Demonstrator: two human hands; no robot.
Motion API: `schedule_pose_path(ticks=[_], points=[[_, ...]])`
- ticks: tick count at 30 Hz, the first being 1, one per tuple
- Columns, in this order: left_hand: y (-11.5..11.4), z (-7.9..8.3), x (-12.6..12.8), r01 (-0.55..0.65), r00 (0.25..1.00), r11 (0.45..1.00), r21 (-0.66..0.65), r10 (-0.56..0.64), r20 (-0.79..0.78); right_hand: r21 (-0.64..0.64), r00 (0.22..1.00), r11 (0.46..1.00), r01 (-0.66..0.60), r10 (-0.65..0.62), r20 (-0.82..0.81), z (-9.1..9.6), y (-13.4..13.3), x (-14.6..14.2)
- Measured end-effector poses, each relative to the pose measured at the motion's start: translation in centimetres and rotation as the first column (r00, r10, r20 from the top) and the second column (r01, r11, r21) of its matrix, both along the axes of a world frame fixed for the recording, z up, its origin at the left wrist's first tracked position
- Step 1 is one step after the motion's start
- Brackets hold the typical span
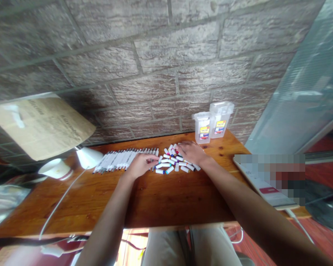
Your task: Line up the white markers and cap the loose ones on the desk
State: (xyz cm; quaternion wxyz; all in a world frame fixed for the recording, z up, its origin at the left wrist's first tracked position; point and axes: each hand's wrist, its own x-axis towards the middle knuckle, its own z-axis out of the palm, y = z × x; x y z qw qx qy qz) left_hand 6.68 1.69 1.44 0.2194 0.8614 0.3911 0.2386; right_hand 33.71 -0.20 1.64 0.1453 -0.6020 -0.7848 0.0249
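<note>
A row of white marker pens [122,159] lies side by side on the wooden table [166,199], running from the left toward the middle. To their right sits a loose heap of marker caps [172,162] with coloured ends. My left hand [141,164] rests at the right end of the pen row, fingers curled as if pinching something small that I cannot make out. My right hand [191,152] lies over the cap heap with its fingers spread flat on the caps.
Two clear plastic marker boxes [213,122] stand against the brick wall behind the caps. A white desk lamp [72,162] and its cable [58,207] sit at the left, below a brown paper envelope [44,123]. A flat white device [266,184] lies at the right edge.
</note>
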Motion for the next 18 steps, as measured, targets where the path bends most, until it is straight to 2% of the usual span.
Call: schedule_pose_path(ticks=[6,12,18], points=[[-0.2,-0.5,0.9,-0.021,0.999,0.999,0.046,0.022,-0.033,0.005,0.998,0.998,0.055,-0.055,-0.013,0.5,-0.3,-0.1],[-0.7,0.3,1.2,-0.026,1.000,0.995,0.092,0.026,-0.002,0.069,0.993,0.992,0.105,-0.101,-0.057,0.8,-0.4,0.2],[-1.4,1.7,0.2,-0.009,1.000,1.000,-0.030,0.009,-0.004,0.011,0.965,0.971,0.239,-0.237,-0.110,1.8,-0.2,2.3]])
